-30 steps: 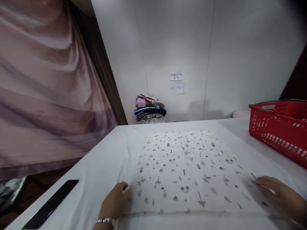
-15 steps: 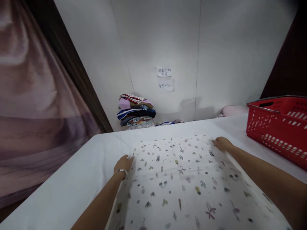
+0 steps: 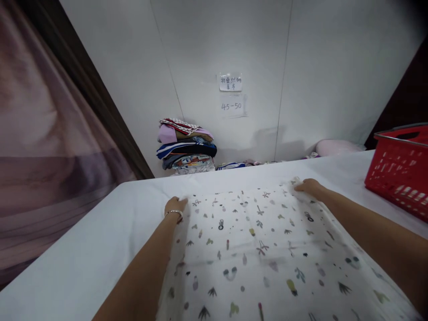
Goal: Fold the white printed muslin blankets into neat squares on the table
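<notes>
A white cloth (image 3: 254, 249) printed with small plants and figures lies spread on the white table (image 3: 100, 249). My left hand (image 3: 174, 207) rests at the cloth's far left corner, fingers curled down onto its edge, a bracelet on the wrist. At the far right corner my right hand (image 3: 309, 185) is closed on the cloth's edge. Both forearms stretch forward along the cloth's two sides.
A red plastic basket (image 3: 399, 174) stands at the right edge of the table. Behind the table, a stack of folded clothes (image 3: 185, 149) sits against the white wall under two paper notes (image 3: 231, 93). A pink curtain (image 3: 40, 147) hangs at the left.
Both hands went from the cloth's near corners to its far corners, then pushed a little farther toward the wall. The view shifted, moving the basket toward the right edge.
</notes>
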A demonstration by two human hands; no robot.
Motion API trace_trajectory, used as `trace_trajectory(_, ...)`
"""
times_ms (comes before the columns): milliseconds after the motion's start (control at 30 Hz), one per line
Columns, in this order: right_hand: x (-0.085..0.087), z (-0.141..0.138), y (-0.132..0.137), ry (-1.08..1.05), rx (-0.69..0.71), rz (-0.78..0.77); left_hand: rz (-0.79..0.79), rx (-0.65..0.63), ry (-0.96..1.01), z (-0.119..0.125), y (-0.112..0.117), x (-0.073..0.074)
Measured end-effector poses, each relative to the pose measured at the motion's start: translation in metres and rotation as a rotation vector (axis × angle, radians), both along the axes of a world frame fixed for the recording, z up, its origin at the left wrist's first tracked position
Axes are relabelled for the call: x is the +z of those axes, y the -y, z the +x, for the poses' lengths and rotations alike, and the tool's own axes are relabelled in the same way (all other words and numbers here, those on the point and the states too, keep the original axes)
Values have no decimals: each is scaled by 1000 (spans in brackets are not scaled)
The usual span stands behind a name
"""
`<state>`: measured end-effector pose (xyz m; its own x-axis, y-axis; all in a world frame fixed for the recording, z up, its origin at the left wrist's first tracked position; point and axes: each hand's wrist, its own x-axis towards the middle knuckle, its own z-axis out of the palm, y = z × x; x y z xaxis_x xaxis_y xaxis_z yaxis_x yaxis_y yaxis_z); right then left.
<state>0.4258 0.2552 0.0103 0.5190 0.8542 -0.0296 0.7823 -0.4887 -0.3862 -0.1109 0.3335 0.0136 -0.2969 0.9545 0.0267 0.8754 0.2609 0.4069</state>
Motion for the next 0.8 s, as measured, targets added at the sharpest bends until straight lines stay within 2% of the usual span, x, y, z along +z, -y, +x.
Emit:
trace_trajectory(167,-9,-5,3,15,-81,69,-8,99,-41,6,7,-3)
trace_trajectory(333,-18,-11,5,93,-69,65,-50,102,-61,12,10,0)
trace_trajectory(433,-16,-11,10,162,-10,50,50,41,-129,19,21,5)
trace_trajectory(467,-15,-13,12,200,15,65,113,-28,-155,24,28,6)
trace_trajectory(533,-13,-19,19,303,108,145,219,-245,-183,39,52,5)
trace_trajectory(633,-16,-40,33,383,434,251,250,-655,-197,65,97,-4)
trace_trajectory(700,-21,-54,40,343,688,190,195,-866,-227,79,121,-11)
trace_trajectory(733,-23,-60,43,315,770,126,144,-929,-239,83,129,-14)
trace_trajectory(800,-25,-68,44,277,819,4,31,-971,-251,87,134,-17)
